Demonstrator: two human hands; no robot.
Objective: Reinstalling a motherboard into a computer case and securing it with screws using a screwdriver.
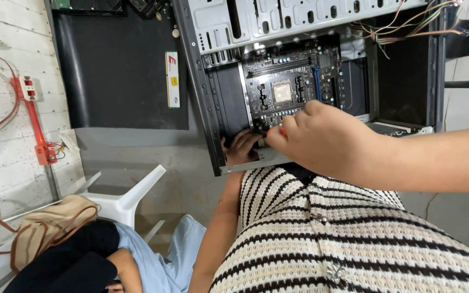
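Note:
An open grey computer case [213, 108] lies on its side with a black motherboard [294, 81] inside. My left hand [240, 147] reaches up inside the case at its lower edge, fingers curled against the board's bottom corner. My right hand [321, 138] comes in from the right, fingers pinched on a small tool with an orange tip [281, 130] at the board's lower edge. What the left hand holds is hidden. A square silver processor socket [282, 92] sits mid-board, with a blue slot [316, 82] to its right.
Loose coloured wires [408, 24] hang at the case's upper right. A black panel [118, 70] with a white sticker lies to the left. A white plastic chair [120, 201] holds a tan bag [50, 222]; another person in light blue [153, 266] sits below.

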